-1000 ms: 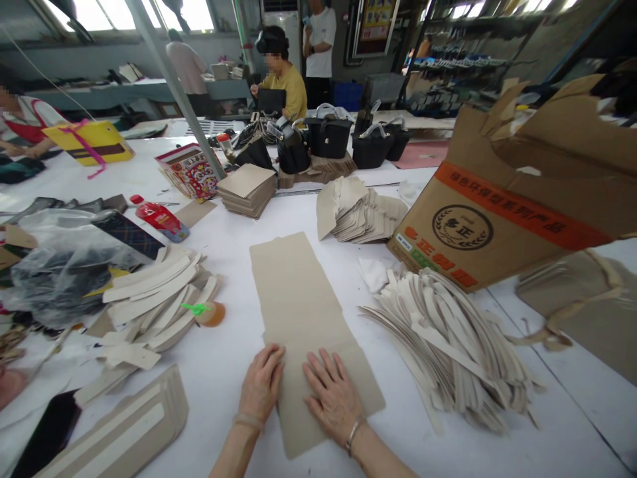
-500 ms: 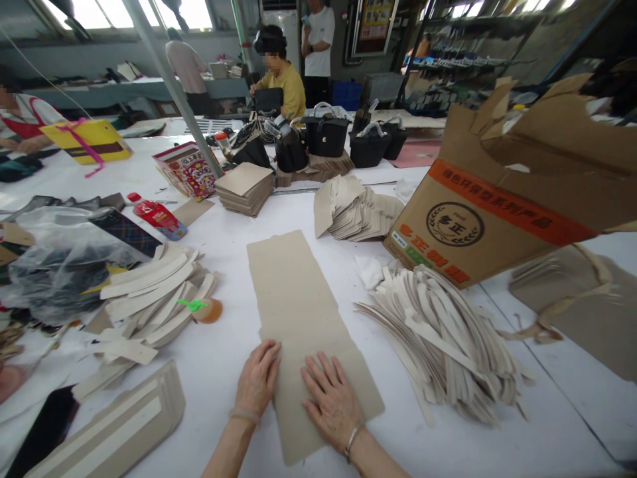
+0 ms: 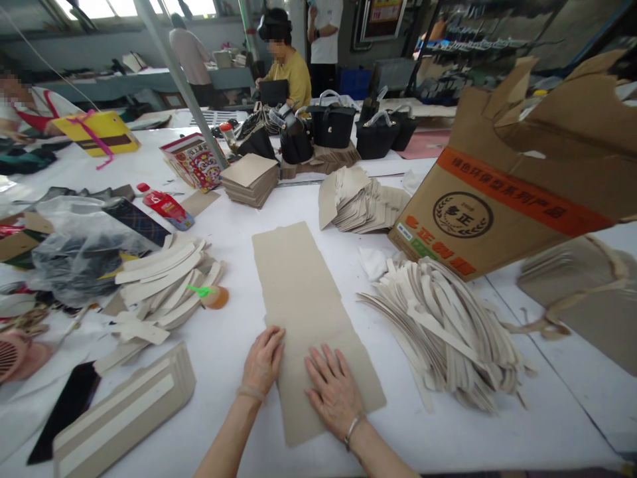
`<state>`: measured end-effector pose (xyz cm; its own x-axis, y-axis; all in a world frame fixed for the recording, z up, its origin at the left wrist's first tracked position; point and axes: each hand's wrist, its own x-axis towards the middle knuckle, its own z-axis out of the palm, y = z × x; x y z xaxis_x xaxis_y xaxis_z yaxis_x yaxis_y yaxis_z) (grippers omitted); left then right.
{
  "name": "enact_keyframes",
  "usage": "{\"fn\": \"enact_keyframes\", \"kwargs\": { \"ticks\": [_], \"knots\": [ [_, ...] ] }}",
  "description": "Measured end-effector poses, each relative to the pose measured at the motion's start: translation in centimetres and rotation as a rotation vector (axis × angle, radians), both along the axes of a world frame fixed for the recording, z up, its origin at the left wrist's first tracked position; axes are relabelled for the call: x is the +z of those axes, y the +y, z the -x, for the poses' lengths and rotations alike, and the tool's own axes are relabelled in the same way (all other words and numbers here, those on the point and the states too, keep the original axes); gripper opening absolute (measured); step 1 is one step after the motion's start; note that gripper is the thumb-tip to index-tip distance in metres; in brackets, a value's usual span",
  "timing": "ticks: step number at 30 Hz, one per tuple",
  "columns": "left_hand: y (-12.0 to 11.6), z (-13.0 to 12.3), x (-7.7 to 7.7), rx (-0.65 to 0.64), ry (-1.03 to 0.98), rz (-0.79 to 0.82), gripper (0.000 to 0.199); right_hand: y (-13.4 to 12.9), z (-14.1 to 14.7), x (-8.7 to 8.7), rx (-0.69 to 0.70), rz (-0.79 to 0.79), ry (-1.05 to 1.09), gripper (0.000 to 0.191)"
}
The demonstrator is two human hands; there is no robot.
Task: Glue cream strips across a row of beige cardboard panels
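A long grey-beige board piece (image 3: 298, 279) with notched edges lies flat on the white table in front of me. My right hand (image 3: 336, 388) rests palm down on its near part, fingers spread. At the board's left edge is my left hand (image 3: 263, 358), its fingers bent and pressed together; whether they pinch the edge is hidden. To the right lies a heap of curved pale strips (image 3: 448, 325). Left of the board are more pale strips (image 3: 164, 279) and a small glue bottle (image 3: 215, 296) with a green tip. A stack of long boards (image 3: 124, 411) sits at the near left.
A large open carton (image 3: 478, 199) stands at the right. Stacked board pieces (image 3: 249, 179), fanned pieces (image 3: 358, 202) and black handbags (image 3: 332, 126) are farther back. A red bottle (image 3: 164, 204) and a dark phone-like slab (image 3: 64, 411) lie left. People work beyond.
The view has shifted slightly, so most things appear a little farther right and higher. Both hands keep about the same place on the board.
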<state>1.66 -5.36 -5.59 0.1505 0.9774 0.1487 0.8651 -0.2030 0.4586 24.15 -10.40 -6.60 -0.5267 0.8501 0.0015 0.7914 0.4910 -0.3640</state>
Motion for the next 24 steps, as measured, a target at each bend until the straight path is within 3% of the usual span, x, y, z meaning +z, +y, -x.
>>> {"fn": "enact_keyframes", "kwargs": {
  "ticks": [7,12,24],
  "knots": [
    [-1.8,-1.7,1.4,0.034,0.002,0.015,0.035,0.0,0.0,0.1,0.0,-0.025,0.009,0.057],
    [-3.8,-2.3,1.0,0.013,-0.052,0.06,0.032,-0.2,0.0,0.1,0.007,-0.042,0.017,0.057],
    [-3.5,-2.9,0.5,0.078,-0.099,0.058,0.033,-1.0,-0.4,1.1,0.018,-0.014,-0.003,0.061]
  ]
}}
